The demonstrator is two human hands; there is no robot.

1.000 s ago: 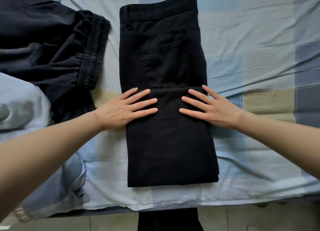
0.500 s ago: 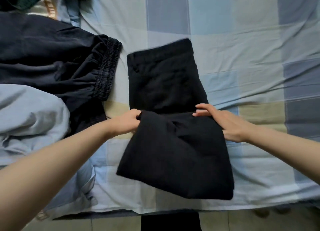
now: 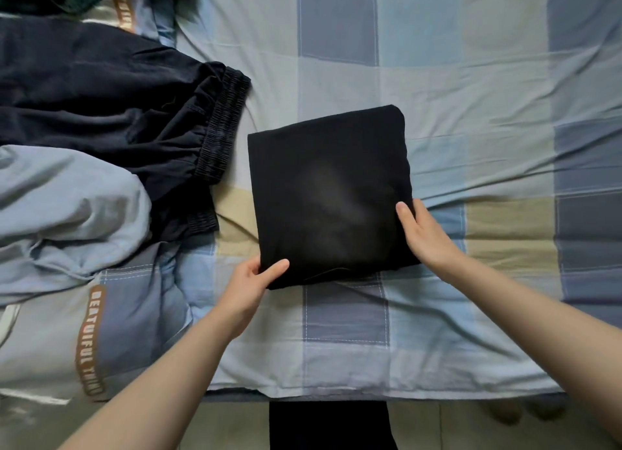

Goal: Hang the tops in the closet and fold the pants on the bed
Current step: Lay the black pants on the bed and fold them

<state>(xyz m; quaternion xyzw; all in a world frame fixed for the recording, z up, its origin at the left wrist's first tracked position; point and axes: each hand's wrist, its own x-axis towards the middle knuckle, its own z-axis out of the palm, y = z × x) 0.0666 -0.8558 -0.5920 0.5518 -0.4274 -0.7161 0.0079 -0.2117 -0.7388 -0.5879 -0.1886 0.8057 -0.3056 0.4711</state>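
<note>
Having just doubled the black pants [image 3: 328, 197] into a square on the bed [image 3: 471, 112], my left hand [image 3: 250, 281] and right hand [image 3: 425, 232] fingers pinch its near corners, so this pair looks finished.

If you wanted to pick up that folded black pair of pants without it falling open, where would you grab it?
Probably at the two near corners of the folded black pants, coming from the bed's near edge, as the left hand and right hand do now. The loose layered edges seem to lie on that side, so pinching there, thumbs on top, should keep the stack together.

Checkered bed [image 3: 437, 89]: folded black pants [image 3: 326, 193], dark trousers [image 3: 117, 112]
</note>
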